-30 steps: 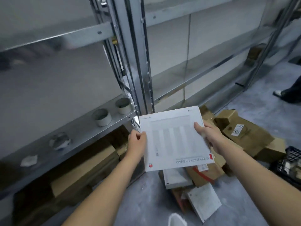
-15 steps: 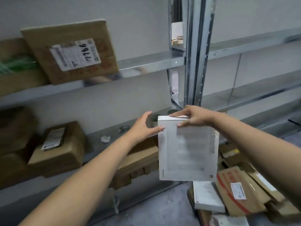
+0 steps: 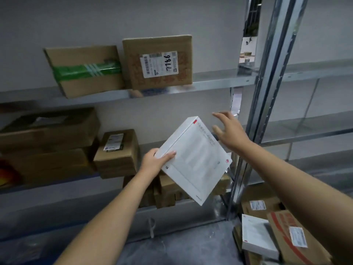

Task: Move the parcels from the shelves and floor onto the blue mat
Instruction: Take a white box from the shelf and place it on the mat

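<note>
The left hand (image 3: 155,161) alone carries the white box (image 3: 196,159), fingers curled under its lower left edge and thumb pressed on the printed face. The flat box hangs tilted in the air in front of the shelving, one corner pointing down. One hand seems enough for so thin a parcel, which probably frees the other for a second pick. The right hand (image 3: 229,131) is off the box, just beside its upper right edge, fingers spread and holding nothing, stretched toward the shelving. The blue mat is not in view, so the box is not yet on it.

On the upper shelf (image 3: 219,81) a labelled carton (image 3: 158,62) and a green-taped carton (image 3: 86,71) lean against the wall. A small carton (image 3: 118,153) sits on the level below, beside larger dark cartons (image 3: 47,129). On the floor (image 3: 181,251) at lower right lie a flat white parcel (image 3: 256,236) and a red-printed carton (image 3: 298,241). The steel post (image 3: 267,92) stands just right of the free hand and could catch a box corner on the turn away.
</note>
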Available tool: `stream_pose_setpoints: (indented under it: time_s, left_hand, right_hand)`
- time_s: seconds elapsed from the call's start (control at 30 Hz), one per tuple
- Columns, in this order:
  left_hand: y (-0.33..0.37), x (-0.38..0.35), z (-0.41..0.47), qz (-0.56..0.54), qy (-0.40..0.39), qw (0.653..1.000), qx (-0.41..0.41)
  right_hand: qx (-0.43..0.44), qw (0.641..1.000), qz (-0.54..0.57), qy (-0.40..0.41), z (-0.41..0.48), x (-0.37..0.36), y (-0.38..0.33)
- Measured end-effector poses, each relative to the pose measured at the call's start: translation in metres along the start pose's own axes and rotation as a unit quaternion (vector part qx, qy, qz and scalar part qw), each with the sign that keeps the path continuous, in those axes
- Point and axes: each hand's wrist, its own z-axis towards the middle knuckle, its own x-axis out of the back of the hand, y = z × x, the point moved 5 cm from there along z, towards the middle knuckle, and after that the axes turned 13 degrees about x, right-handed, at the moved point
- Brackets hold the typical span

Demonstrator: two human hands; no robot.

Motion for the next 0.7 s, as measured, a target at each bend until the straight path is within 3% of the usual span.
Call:
stream_pose_setpoints:
  time_s: [0.1, 0.17, 0.33, 0.43, 0.7]
  left_hand:
    - [-0.049, 0.029, -0.011, -0.118, 0.028, 0.990, 0.076]
    - [-0.072, 0.041, -0.018, -0.191, 0.030, 0.975, 0.113]
    - [-0.107, 0.062, -0.041, -0.327, 0.014, 0.932, 0.153]
    - [-0.122, 0.076, -0.057, -0.363, 0.007, 0.918, 0.160]
    - [-0.119, 0.140, -0.066, -0.225, 0.031, 0.969, 0.099]
  right_hand:
    - [-0.189, 0.979, 0.074, -0.020, -0.029, -0.020, 0.027]
    - [-0.247, 0.959, 0.125, -0.062, -0.047, -0.044, 0.026]
    - [-0.208, 0.935, 0.241, -0.159, -0.067, -0.101, -0.026]
    - [-0.187, 0.922, 0.306, -0.143, -0.068, -0.122, -0.062]
    - [-0.168, 0.914, 0.345, -0.132, -0.054, -0.133, -0.117]
